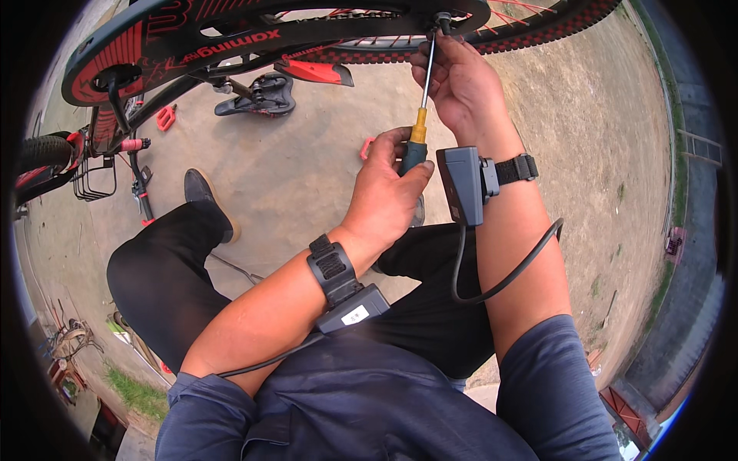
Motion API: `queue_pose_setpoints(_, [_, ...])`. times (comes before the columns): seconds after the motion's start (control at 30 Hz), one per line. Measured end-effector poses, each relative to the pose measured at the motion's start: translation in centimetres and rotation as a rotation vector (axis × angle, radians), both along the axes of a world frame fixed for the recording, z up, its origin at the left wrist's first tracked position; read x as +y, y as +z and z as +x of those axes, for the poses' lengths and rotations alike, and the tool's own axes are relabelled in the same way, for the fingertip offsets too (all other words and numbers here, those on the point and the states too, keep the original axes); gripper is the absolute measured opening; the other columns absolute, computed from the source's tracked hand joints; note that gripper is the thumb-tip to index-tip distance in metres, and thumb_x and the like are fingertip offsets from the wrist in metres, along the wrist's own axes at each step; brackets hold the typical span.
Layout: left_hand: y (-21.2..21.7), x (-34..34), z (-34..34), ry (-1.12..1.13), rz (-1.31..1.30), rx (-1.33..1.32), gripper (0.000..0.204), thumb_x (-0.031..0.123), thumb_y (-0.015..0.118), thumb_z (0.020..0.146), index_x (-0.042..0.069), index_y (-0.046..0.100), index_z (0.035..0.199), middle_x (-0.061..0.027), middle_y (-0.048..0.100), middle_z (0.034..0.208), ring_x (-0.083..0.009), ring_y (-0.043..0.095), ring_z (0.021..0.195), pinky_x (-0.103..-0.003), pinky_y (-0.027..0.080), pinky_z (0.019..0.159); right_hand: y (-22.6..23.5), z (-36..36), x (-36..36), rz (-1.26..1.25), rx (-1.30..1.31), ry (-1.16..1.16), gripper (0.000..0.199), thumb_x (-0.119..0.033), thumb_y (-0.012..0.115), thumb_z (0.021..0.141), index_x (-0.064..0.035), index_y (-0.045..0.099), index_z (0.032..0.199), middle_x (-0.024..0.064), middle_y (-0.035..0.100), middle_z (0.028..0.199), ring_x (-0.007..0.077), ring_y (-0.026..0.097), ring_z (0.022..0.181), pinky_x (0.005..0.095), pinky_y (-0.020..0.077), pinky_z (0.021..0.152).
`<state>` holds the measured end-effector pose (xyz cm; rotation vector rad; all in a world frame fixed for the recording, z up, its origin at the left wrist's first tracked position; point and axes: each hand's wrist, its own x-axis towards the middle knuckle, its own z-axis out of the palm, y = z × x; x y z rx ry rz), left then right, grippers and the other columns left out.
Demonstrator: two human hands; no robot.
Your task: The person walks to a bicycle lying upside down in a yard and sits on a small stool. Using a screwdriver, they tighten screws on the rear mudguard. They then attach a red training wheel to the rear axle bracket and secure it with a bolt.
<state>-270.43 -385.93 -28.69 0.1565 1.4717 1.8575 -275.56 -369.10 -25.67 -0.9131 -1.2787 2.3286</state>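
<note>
Outdoors, bare tan dirt ground point(584, 115) under an upturned black-and-red bicycle point(231, 46). Left hand point(386, 188): fingers wrapped around the dark-green, yellow-collared handle of a long steel-shafted screwdriver point(414, 150), thumb along the handle's side. Shaft runs up from that grip, past the right hand point(465, 84), to the dark metal axle hardware point(443, 21) of the wheel. Right-hand fingers bent, tips up near the shaft's far end, just below the hardware; can't tell whether they pinch shaft or part. Farther out: black tyre with red checks point(561, 29) behind the right fingertips, black padded saddle point(269, 96) to the left, red pedal point(166, 117) farther left. Black strapped box devices on both forearms, the right one point(460, 187) cabled.
</note>
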Motion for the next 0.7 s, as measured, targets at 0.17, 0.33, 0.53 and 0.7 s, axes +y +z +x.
queue_pose_setpoints(0.17, [1.3,0.7,0.4,-0.021,0.074,-0.153,0.057,0.002,0.066,0.094,-0.006,0.036,0.143,-0.0117,0.06,0.117,-0.0151,0.061,0.103,-0.028,0.053,0.089,-0.2,0.0,0.2,0.01,0.027,0.004,0.014,-0.015,0.054,0.104,-0.0026,0.06,0.108,0.0109,0.068,0.092,0.0215,0.07,0.084,0.0331,0.0588,0.072])
queue_pose_setpoints(0.33, [2.4,1.0,0.3,-0.089,0.092,-0.297,0.058,0.007,0.064,0.097,-0.006,0.033,0.144,-0.0111,0.061,0.116,-0.0153,0.063,0.101,-0.027,0.054,0.082,0.2,0.2,0.2,0.054,0.005,0.01,0.014,-0.015,0.056,0.103,-0.0025,0.061,0.107,0.0108,0.069,0.092,0.0216,0.07,0.083,0.0324,0.0586,0.07])
queue_pose_setpoints(0.53, [1.7,1.3,0.7,-0.044,0.183,-0.279,0.056,0.006,0.059,0.098,-0.007,0.032,0.146,-0.0127,0.06,0.122,-0.0163,0.063,0.107,-0.029,0.052,0.088,0.8,0.5,0.8,0.143,-0.082,-0.004,0.016,-0.015,0.059,0.102,-0.0027,0.062,0.111,0.0086,0.069,0.098,0.021,0.07,0.09,0.0332,0.0583,0.075])
queue_pose_setpoints(0.7, [1.4,1.3,0.9,-0.006,0.163,-0.273,0.051,0.005,0.063,0.095,-0.006,0.04,0.14,-0.0091,0.058,0.11,-0.0111,0.055,0.094,-0.026,0.048,0.082,0.8,1.2,2.7,0.182,0.001,-0.04,0.032,-0.013,0.064,0.099,-0.0009,0.053,0.127,0.0094,0.067,0.109,0.0239,0.069,0.097,0.0388,0.0592,0.083])
